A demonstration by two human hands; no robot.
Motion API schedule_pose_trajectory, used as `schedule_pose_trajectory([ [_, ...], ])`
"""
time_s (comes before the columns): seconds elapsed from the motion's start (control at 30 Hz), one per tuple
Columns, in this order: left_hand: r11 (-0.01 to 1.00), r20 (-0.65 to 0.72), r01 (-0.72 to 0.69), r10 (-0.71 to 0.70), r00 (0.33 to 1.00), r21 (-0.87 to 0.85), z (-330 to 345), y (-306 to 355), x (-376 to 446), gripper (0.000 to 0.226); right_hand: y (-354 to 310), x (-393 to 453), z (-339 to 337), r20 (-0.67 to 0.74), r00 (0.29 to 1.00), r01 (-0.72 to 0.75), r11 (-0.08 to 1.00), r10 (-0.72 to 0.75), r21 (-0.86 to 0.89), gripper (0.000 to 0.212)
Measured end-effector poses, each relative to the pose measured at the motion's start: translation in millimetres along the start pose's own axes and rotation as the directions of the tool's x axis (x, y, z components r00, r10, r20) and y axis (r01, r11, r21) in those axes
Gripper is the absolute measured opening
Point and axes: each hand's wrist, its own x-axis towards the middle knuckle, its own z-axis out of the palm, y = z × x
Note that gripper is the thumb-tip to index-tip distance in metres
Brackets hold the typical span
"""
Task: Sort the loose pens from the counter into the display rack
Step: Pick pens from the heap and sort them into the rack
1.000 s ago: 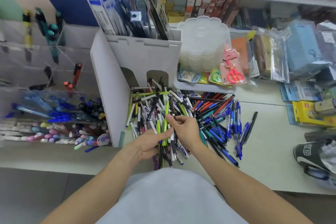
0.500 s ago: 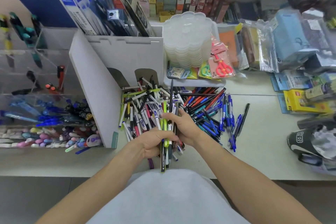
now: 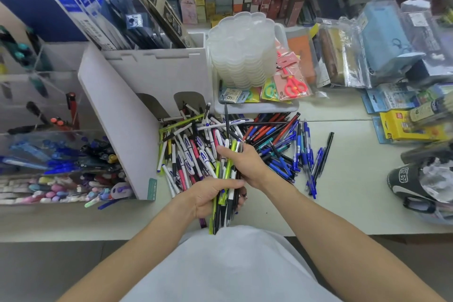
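Your left hand [image 3: 211, 195] is closed around a bundle of pens [image 3: 225, 186], with the fingers curled over the barrels; the bundle runs from about 12 o'clock to 6 o'clock through the fist, and its lower ends project past the counter [image 3: 348, 193] edge toward your white shirt [image 3: 230, 265]. Your right hand [image 3: 245, 163] grips the upper part of the same bundle, with the thumb laid across the barrels. The two hands sit just beside each other, the right at 1 o'clock from the left.

The loose pen pile [image 3: 196, 147] lies on the counter directly at 12 o'clock from your hands, touching the foot of the white divider stand [image 3: 127, 115]. A second group of blue and red pens [image 3: 289, 144] spreads at 2 o'clock. One black pen [image 3: 327, 152] lies apart at 3 o'clock.

The clear display rack [image 3: 49, 154] stands at 9 o'clock, its compartments holding blue, black and pastel pens. A stack of translucent trays [image 3: 241, 49] stands at 12 o'clock, behind the pile, with packaged scissors [image 3: 293, 83] beside it.
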Motion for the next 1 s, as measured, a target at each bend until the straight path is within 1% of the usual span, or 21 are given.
schedule_pose_trajectory([
  [0.07, 0.999, -0.014, -0.032, 0.032, 0.999, -0.002, 0.8, -2.7, -0.7, 0.029, 2.2, 1.7, 0.0, -0.033, 0.999, 0.011, 0.994, -0.015, -0.106, 0.027],
  [0.13, 0.997, -0.038, -0.070, 0.071, 0.997, 0.011, 0.7, -6.3, -0.7, 0.033, 6.3, 3.4, -0.6, -0.023, 1.000, -0.012, 0.984, 0.008, -0.177, 0.032],
  [0.17, 0.996, -0.047, -0.081, 0.082, 0.996, 0.023, 0.1, -8.1, -1.2, 0.031, 6.9, 3.2, -1.4, 0.006, 1.000, -0.026, 0.979, 0.028, -0.202, 0.039],
  [0.23, 0.996, -0.064, -0.079, 0.082, 0.995, 0.045, -3.6, -9.8, -2.7, 0.023, 4.0, 1.6, -2.7, 0.065, 0.994, -0.066, 0.964, 0.086, -0.257, 0.064],
  [0.27, 0.996, -0.064, -0.074, 0.078, 0.995, 0.057, -6.2, -9.6, -3.8, 0.021, 1.4, 2.0, -4.0, 0.092, 0.990, -0.079, 0.961, 0.107, -0.265, 0.072],
  [0.3, 0.995, -0.056, -0.070, 0.074, 0.996, 0.070, -8.7, -9.3, -4.4, 0.022, -3.5, 2.3, -5.8, 0.110, 0.987, -0.091, 0.965, 0.121, -0.245, 0.071],
  [0.33, 0.994, -0.051, -0.068, 0.073, 0.996, 0.087, -10.3, -8.9, -5.0, 0.025, -8.2, 3.5, -7.7, 0.118, 0.985, -0.102, 0.975, 0.127, -0.196, 0.066],
  [0.4, 0.990, -0.054, -0.064, 0.071, 0.996, 0.122, -11.9, -7.2, -6.0, 0.027, -17.5, 4.9, -7.9, 0.144, 0.981, -0.131, 0.991, 0.130, 0.004, 0.060],
  [0.47, 0.985, -0.037, -0.057, 0.064, 0.997, 0.163, -14.4, -4.1, -7.8, 0.021, -24.6, 6.4, -3.4, 0.196, 0.975, -0.144, 0.971, 0.106, 0.190, 0.065],
  [0.5, 0.982, -0.016, -0.051, 0.055, 0.998, 0.180, -16.2, -2.8, -9.3, 0.021, -24.5, 8.5, -0.1, 0.203, 0.975, -0.132, 0.965, 0.086, 0.226, 0.069],
  [0.57, 0.976, 0.022, -0.059, 0.056, 0.998, 0.208, -19.2, -3.0, -11.8, 0.023, -19.7, 10.3, 6.8, 0.207, 0.977, -0.103, 0.971, 0.058, 0.216, 0.076],
  [0.6, 0.975, 0.025, -0.075, 0.071, 0.997, 0.211, -19.9, -4.9, -12.1, 0.026, -16.2, 10.0, 9.7, 0.206, 0.978, -0.090, 0.974, 0.046, 0.209, 0.071],
  [0.67, 0.975, 0.013, -0.140, 0.140, 0.990, 0.174, -20.0, -12.8, -10.8, 0.035, -10.8, 6.7, 13.3, 0.180, 0.983, -0.065, 0.977, 0.028, 0.204, 0.039],
  [0.7, 0.974, 0.000, -0.172, 0.174, 0.985, 0.146, -19.5, -17.1, -9.5, 0.037, -6.8, 5.3, 14.5, 0.166, 0.986, -0.054, 0.981, 0.022, 0.188, 0.027],
  [0.73, 0.969, -0.015, -0.200, 0.204, 0.979, 0.142, -20.4, -20.5, -7.6, 0.037, -2.1, 4.6, 15.9, 0.153, 0.988, -0.043, 0.984, 0.017, 0.173, 0.025],
  [0.83, 0.950, -0.069, -0.236, 0.255, 0.965, 0.202, -18.9, -21.4, -6.5, 0.030, 3.7, -2.3, 18.3, 0.100, 0.995, -0.024, 0.993, 0.012, 0.117, 0.026],
  [0.93, 0.941, -0.076, -0.236, 0.261, 0.962, 0.241, -12.9, -15.1, -3.7, 0.028, 0.7, -5.3, 12.9, 0.132, 0.991, 0.039, 0.999, -0.038, -0.003, 0.042],
  [1.0, 0.931, -0.088, -0.236, 0.270, 0.959, 0.278, -7.9, -6.7, -2.3, 0.023, -4.8, -3.2, 9.0, 0.143, 0.986, 0.094, 0.995, -0.087, -0.043, 0.051],
])
